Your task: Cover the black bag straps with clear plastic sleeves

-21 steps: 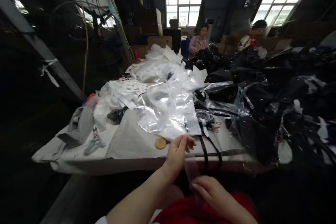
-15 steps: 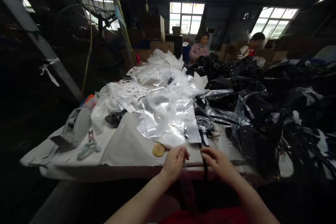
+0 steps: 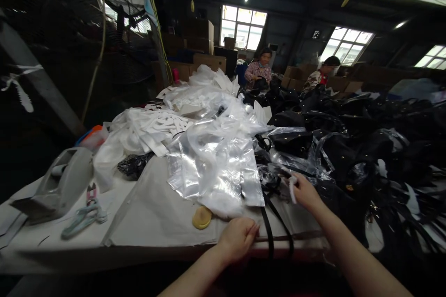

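Observation:
My left hand (image 3: 240, 240) is closed, knuckles up, at the table's front edge; what its fingers hold, if anything, is hidden. To the right and farther in, my right hand (image 3: 307, 193) pinches a white strip (image 3: 293, 190), beside a blurred dark bundle. Two thin black straps (image 3: 267, 227) hang over the front edge between my hands. Clear plastic bags (image 3: 216, 162) lie in a shiny heap just beyond my left hand. A round yellow disc (image 3: 201, 217) sits on the white table covering to its left.
Snips (image 3: 83, 216) with pale green handles and a grey tape dispenser (image 3: 59, 181) lie at the left. White strips (image 3: 153, 125) are piled behind. Black bags (image 3: 348, 158), some in plastic, cover the right side. Two people (image 3: 258, 70) work at the back.
My right hand has moved away from the left, up and to the right, and now has the white strip. My left hand has curled into a fist. The view has shifted right.

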{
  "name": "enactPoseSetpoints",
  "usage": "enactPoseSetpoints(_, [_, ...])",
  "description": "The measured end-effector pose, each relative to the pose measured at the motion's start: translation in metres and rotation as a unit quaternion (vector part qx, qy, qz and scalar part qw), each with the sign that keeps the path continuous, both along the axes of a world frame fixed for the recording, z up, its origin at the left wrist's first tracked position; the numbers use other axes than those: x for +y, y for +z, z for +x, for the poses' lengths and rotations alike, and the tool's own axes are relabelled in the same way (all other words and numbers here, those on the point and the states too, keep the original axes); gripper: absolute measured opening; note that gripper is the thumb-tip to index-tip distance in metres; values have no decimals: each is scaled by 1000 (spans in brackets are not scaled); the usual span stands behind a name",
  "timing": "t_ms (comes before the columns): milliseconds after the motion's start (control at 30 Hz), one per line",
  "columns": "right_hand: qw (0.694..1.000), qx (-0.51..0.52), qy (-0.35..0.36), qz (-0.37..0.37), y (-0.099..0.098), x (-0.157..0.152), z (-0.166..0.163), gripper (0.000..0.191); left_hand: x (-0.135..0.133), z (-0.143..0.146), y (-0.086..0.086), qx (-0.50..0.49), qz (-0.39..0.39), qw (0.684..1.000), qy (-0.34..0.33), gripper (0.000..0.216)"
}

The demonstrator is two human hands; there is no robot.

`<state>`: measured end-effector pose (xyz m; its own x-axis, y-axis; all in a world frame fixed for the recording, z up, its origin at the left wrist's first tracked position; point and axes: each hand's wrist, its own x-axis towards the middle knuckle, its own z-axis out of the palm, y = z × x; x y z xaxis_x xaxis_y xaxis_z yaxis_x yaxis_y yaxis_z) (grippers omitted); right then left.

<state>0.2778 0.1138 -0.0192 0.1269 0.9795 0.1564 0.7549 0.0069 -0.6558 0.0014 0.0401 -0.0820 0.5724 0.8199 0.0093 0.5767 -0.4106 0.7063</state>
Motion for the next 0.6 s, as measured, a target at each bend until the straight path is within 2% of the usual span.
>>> enactPoseSetpoints(100, [996, 78, -52, 6, 20, -18, 25, 36, -1, -1, 2, 6, -2, 1000, 2, 45])
enactPoseSetpoints(200, [989, 131, -66, 19, 37, -27, 32, 43, -1, 0, 5, 9, -3, 1000, 1, 43])
enactPoseSetpoints(267, [996, 71, -49, 15, 43, -22, 24, 45, -1, 1, 6, 11, 0, 1000, 0, 43])
enactPoseSetpoints(333, [999, -53, -12, 3, 41, -9, 8, 43, -2, 1, 6, 10, 3, 1000, 1, 44])
enactPoseSetpoints(433, [979, -194, 59, -28, 27, 19, -25, 39, -2, 1, 5, 11, 3, 1000, 3, 45])
enactPoseSetpoints(600, [940, -277, 155, -125, 3, 60, -65, 40, -3, -1, 6, 33, 17, 999, -5, 44])
